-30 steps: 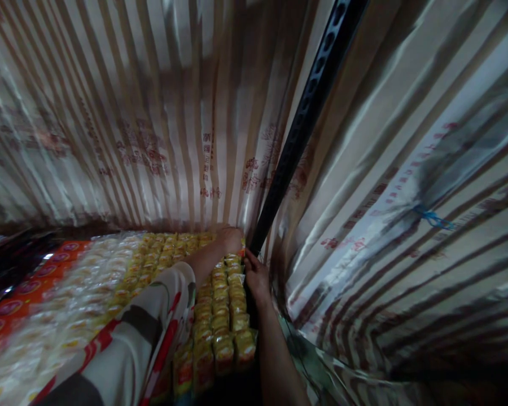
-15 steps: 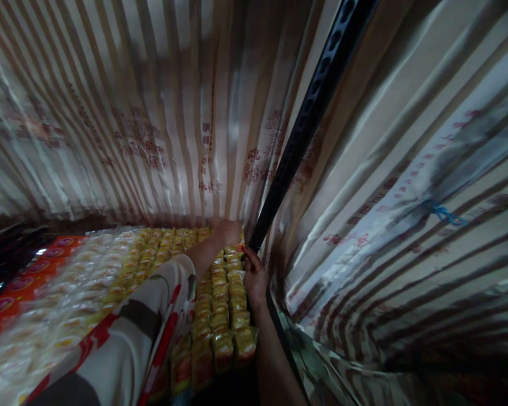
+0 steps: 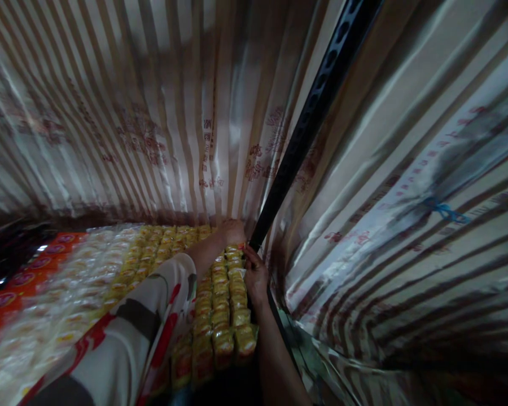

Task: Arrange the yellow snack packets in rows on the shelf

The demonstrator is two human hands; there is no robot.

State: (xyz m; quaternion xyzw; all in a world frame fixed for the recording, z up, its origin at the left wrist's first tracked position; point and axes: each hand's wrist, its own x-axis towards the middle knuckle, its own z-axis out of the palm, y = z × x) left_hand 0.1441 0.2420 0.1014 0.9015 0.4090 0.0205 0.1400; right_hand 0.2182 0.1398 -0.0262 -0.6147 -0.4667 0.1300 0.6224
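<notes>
We see yellow packets (image 3: 238,296) in rows at the frame's lower centre. At their far right end, our left hand (image 3: 231,232) bends over them, its fingers hidden, and our right hand (image 3: 256,274) comes alongside, fingertips at a small red-orange patch (image 3: 241,246). We cannot tell whether either grips anything. Clear packets (image 3: 88,270) and orange packs (image 3: 25,276) lie lower left; a black post (image 3: 296,144) slants up before striped sheeting (image 3: 110,101).
</notes>
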